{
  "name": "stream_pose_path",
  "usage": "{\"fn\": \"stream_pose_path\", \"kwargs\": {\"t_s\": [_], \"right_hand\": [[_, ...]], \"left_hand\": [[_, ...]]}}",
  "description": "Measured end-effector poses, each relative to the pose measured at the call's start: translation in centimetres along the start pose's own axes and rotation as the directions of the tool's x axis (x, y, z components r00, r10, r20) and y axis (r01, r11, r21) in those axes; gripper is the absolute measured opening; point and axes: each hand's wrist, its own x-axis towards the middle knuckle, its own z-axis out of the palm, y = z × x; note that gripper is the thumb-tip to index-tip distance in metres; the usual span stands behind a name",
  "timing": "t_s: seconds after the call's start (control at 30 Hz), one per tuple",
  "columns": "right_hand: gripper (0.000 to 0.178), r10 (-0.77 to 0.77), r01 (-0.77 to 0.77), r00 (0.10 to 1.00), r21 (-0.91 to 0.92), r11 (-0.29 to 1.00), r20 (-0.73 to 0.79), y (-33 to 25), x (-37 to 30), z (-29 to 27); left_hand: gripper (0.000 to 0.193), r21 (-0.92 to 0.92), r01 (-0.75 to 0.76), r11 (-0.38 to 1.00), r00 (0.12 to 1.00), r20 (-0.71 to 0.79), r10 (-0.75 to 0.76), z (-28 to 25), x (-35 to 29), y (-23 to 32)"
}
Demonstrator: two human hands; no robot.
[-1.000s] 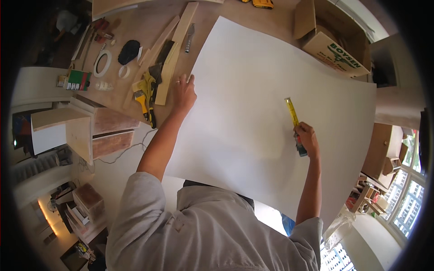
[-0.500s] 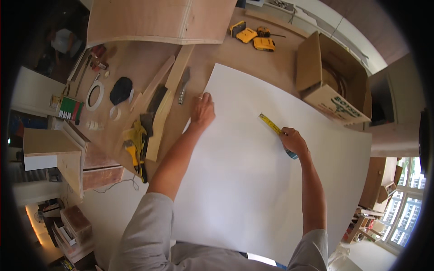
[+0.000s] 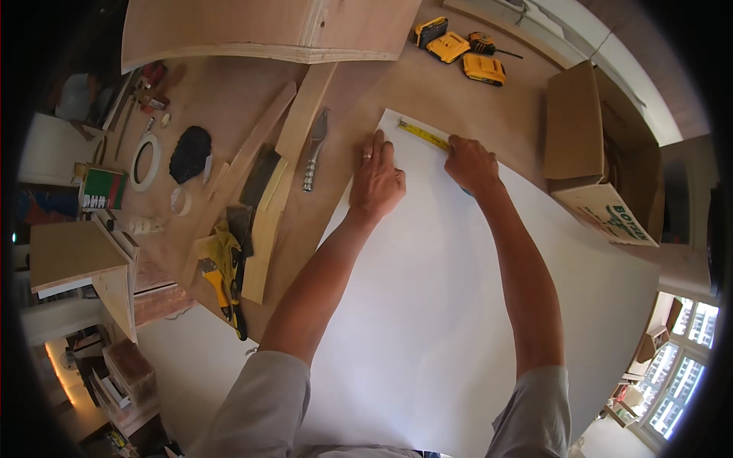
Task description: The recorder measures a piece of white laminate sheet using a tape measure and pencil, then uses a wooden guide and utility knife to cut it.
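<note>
A large white sheet [image 3: 427,305] lies in front of me on the brown work surface. My right hand [image 3: 472,166] is closed around a tape measure [image 3: 424,135]. Its short yellow blade runs leftward over the sheet, the tip close to the far left corner; the case is mostly hidden under my palm. At the sheet's left edge rests my left hand [image 3: 378,179], fingers stretched toward the far corner and thumb apart, holding nothing. Left of that hand, a metal chisel-like tool [image 3: 314,149] lies on the work surface.
Wooden strips [image 3: 294,141] and a yellow-handled tool [image 3: 220,278] lie to the left, with a tape roll [image 3: 145,162] beyond. A plywood box [image 3: 229,30] stands at the far side. Yellow battery packs [image 3: 483,69] and an open cardboard box [image 3: 573,126] are at the far right.
My right hand has carried the tape measure away from me, bringing its blade near the far left corner. My left hand has shifted farther along the edge, its fingers now straighter.
</note>
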Motion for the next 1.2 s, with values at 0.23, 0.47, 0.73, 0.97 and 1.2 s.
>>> {"fn": "stream_pose_path", "kwargs": {"t_s": [0.23,0.47,0.73,0.97,1.2], "right_hand": [[0.028,-0.03,0.035,0.999,-0.123,0.992,0.041,-4.2,3.9,0.9],[0.027,-0.091,0.077,0.995,-0.242,0.967,-0.047,-3.6,3.5,1.7],[0.024,-0.163,0.098,0.97,-0.324,0.941,-0.18,-2.2,3.0,3.6],[0.027,-0.195,0.107,0.958,-0.372,0.922,-0.209,-1.9,3.3,4.7],[0.033,-0.193,0.115,0.956,-0.322,0.94,-0.222,-1.3,2.3,4.1]], "left_hand": [[0.031,-0.032,0.06,0.998,0.983,0.177,-0.053,0.2,1.7,-1.7],[0.039,0.064,-0.006,0.998,0.996,-0.084,0.011,0.9,1.6,-1.7],[0.048,0.082,-0.003,0.997,1.0,-0.003,0.003,1.0,1.9,-1.1],[0.044,-0.009,0.026,1.0,0.994,0.109,-0.025,0.7,2.2,-1.1],[0.042,0.005,0.007,1.0,0.982,0.189,-0.008,1.2,3.1,-1.6]]}}
